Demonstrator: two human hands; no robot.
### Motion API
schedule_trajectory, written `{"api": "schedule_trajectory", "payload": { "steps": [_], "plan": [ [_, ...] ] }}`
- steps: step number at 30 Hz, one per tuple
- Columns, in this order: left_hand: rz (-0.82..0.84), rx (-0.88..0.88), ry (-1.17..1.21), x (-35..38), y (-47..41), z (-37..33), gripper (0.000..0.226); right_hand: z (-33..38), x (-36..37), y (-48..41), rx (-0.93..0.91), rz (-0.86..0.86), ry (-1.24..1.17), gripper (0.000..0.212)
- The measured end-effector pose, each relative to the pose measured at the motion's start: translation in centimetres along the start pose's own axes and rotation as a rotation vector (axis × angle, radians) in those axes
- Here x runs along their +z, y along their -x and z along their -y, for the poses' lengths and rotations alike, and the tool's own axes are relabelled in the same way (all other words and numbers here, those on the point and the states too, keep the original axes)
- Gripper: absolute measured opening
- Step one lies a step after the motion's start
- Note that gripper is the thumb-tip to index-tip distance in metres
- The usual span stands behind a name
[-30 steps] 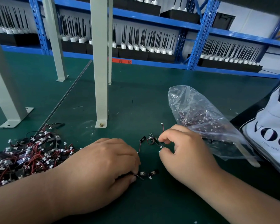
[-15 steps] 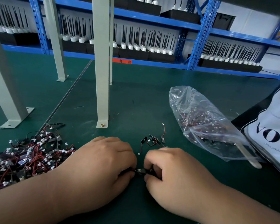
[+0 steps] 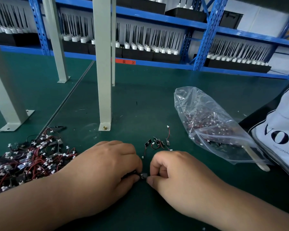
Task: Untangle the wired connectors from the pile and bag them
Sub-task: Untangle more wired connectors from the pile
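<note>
Your right hand point(image 3: 178, 174) has dropped from the loose connectors point(image 3: 157, 142) near the bag point(image 3: 212, 127) to meet your left hand point(image 3: 103, 172). Both now pinch one small black connector point(image 3: 143, 175) between curled fingertips, low over the green worktop point(image 3: 140, 100). The tangled pile point(image 3: 23, 160) stays unmoved just left of your left hand.

Your pile point(image 3: 23, 162) is on the left, bag point(image 3: 212, 124) on the right, loose connectors point(image 3: 157, 142) between them on the table point(image 3: 140, 100).
</note>
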State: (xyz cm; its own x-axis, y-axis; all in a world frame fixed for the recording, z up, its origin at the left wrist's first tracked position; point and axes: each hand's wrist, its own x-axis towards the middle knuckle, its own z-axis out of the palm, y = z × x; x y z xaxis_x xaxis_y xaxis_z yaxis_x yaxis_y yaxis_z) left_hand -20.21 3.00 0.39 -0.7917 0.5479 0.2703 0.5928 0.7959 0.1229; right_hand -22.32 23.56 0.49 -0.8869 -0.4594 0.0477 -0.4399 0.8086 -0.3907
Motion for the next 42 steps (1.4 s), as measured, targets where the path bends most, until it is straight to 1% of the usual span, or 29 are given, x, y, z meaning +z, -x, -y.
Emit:
{"api": "schedule_trajectory", "payload": {
  "steps": [4,7,11,13,16,20,22,24,27,29,31,33,35,36,37,40,42],
  "plan": [
    [-0.020,-0.015,0.007,0.0,0.0,0.0,0.016,0.1,-0.2,0.2,0.017,-0.002,0.050,0.021],
    [-0.027,-0.025,0.008,0.0,0.0,-0.1,0.015,0.2,-0.7,0.1,0.040,0.028,0.077,0.025],
    [-0.036,-0.037,-0.002,0.0,0.1,-0.1,0.012,0.2,-1.2,0.2,0.109,0.076,0.088,0.017],
    [-0.035,-0.036,-0.009,0.0,0.1,-0.1,0.010,0.1,-1.3,0.2,0.150,0.076,0.106,0.018],
    [-0.032,-0.029,-0.009,0.0,0.1,-0.1,0.007,-0.2,-1.2,0.0,0.185,0.019,0.131,0.022],
    [-0.037,-0.007,0.006,0.0,0.2,-0.2,0.008,-0.6,-0.9,-0.4,0.170,-0.097,0.152,0.023],
    [-0.053,0.002,0.021,0.0,0.1,-0.2,0.010,-0.9,-0.9,-0.6,0.162,-0.160,0.137,0.026],
    [-0.072,0.009,0.033,0.1,0.1,-0.1,0.011,-1.2,-1.0,-0.8,0.146,-0.227,0.081,0.021],
    [-0.090,0.019,0.033,0.3,0.1,0.0,0.011,-1.5,-1.1,-0.9,0.097,-0.298,0.009,0.009],
    [-0.098,0.025,0.031,0.3,0.2,0.1,0.011,-1.5,-1.1,-0.9,0.038,-0.319,-0.021,0.009],
    [-0.111,0.034,0.036,0.4,0.2,0.1,0.010,-1.3,-1.0,-0.9,-0.070,-0.295,-0.098,0.009],
    [-0.133,0.050,0.043,0.4,0.0,0.0,0.009,-0.8,-0.9,-0.7,-0.202,-0.214,-0.176,0.024],
    [-0.163,0.068,0.061,0.3,0.0,0.0,0.009,-0.5,-0.6,-0.5,-0.276,-0.142,-0.165,0.037],
    [-0.176,0.074,0.072,0.2,-0.1,0.0,0.009,-0.5,-0.5,-0.5,-0.299,-0.136,-0.136,0.038],
    [-0.188,0.079,0.079,0.2,-0.1,-0.1,0.010,-0.6,-0.4,-0.4,-0.331,-0.146,-0.109,0.035],
    [-0.199,0.072,0.103,0.1,0.0,0.0,0.015,-0.8,-0.3,-0.6,-0.419,-0.177,-0.098,0.017],
    [-0.199,0.060,0.114,0.1,0.0,0.0,0.018,-0.9,-0.3,-0.7,-0.452,-0.203,-0.125,0.014]
  ]
}}
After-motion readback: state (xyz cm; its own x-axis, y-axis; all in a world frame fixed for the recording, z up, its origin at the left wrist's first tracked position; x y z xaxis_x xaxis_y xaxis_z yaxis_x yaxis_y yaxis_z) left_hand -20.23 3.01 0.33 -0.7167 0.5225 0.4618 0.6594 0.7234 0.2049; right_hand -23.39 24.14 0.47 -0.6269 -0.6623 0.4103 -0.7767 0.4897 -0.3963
